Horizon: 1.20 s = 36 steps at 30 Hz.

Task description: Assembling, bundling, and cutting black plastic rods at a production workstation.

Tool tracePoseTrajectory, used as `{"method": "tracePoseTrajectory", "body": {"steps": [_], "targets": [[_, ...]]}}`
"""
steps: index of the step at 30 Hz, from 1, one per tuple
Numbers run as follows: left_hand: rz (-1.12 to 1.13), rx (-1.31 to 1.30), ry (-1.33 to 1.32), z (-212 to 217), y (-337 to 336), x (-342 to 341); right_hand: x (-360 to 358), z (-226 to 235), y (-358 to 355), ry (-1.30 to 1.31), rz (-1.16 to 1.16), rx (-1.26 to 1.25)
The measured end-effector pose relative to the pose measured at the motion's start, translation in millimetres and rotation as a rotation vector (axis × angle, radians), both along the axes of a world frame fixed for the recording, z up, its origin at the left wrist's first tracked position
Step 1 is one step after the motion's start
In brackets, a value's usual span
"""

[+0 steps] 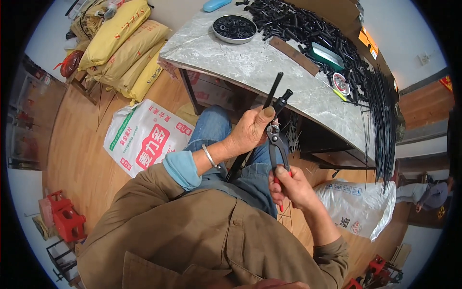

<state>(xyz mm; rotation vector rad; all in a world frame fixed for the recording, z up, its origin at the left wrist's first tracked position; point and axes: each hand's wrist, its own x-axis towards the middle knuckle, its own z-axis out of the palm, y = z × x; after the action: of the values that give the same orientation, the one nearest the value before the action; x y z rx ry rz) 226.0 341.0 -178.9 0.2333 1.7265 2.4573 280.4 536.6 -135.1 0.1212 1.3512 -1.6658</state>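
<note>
My left hand (pixel 255 127), with a metal bangle at its wrist, is closed on a black stepped cylindrical part (pixel 283 100). A thin black rod (pixel 273 90) sticks up beside that part from the same grip. My right hand (pixel 294 185) is wrapped round the red handles of black-metal pliers (pixel 276 148). The jaws of the pliers point up and meet the work just below my left thumb. My fingers hide what exactly the jaws bite on. Both hands are above my knees, in front of the table's near edge.
The marble-patterned table (pixel 231 62) bears a heap of black parts (pixel 293 24), a round tray (pixel 235 41) of small rings, a brown strip (pixel 294 55), a green box (pixel 327 58) and long black rods (pixel 380 120). Yellow sacks (pixel 122 38) are stacked left; plastic bags (pixel 356 204) lie on the floor.
</note>
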Motion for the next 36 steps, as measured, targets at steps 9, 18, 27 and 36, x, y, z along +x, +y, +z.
{"method": "tracePoseTrajectory", "body": {"steps": [9, 18, 27, 36], "targets": [[0.068, -0.02, -0.048, 2, -5, -5, -2, -5, -7, 0.188, 0.009, 0.031], [-0.036, 0.066, -0.081, 8, 3, -3, -26, 30, 20, 0.21, 0.159, 0.262], [0.043, 0.012, -0.079, 4, 12, 0, -26, 52, 11, 0.378, 0.28, 0.517], [0.316, -0.247, 0.112, -1, 18, -6, -9, 11, -2, 1.062, 0.188, 0.829]]}}
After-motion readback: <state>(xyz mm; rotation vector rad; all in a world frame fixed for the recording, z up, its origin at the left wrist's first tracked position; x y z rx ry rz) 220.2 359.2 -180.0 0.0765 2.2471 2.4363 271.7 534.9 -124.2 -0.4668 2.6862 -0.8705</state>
